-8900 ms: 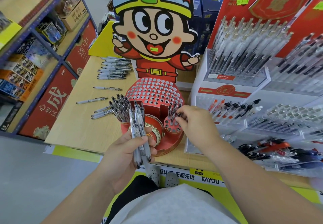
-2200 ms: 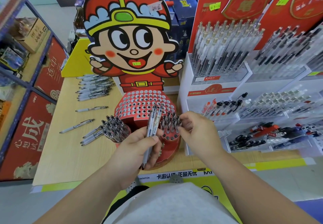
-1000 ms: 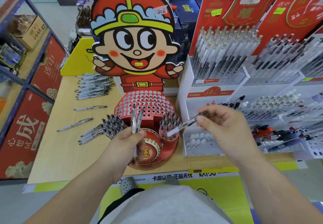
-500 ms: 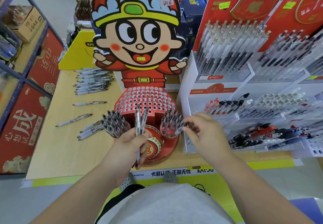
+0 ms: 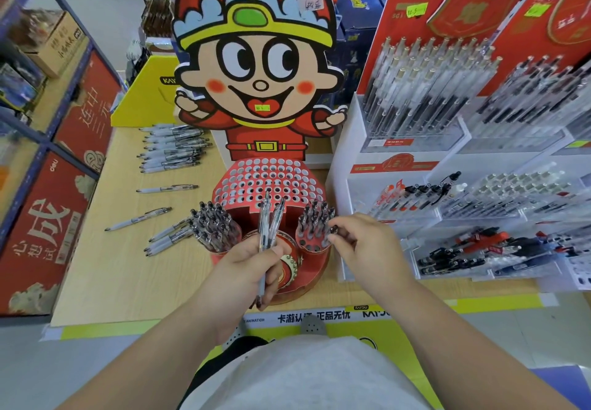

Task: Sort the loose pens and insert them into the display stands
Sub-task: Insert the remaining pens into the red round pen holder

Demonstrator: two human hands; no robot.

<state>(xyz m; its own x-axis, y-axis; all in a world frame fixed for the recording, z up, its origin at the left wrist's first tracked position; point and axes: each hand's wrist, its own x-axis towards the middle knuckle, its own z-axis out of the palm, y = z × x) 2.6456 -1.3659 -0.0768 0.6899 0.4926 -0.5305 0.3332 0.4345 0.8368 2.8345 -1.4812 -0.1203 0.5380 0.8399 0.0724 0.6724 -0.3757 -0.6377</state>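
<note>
A red cartoon display stand with a field of holes sits on the wooden table. Its left cup is packed with pens, and its right cup holds several more. My left hand grips two clear pens, held upright in front of the stand. My right hand is at the right cup, its fingertips pinching the top of a pen standing at the cup's right edge. Loose pens lie in a row at the table's far left, and single pens lie nearer.
A white tiered pen rack full of pens stands directly right of the red stand. Blue metal shelving with red boxes lines the left. A few loose pens lie beside the left cup. The table's front edge has a yellow strip.
A second ago my right hand held a pen in the air; it has brought it down into the right cup. Earlier my left hand held several pens; it now holds two.
</note>
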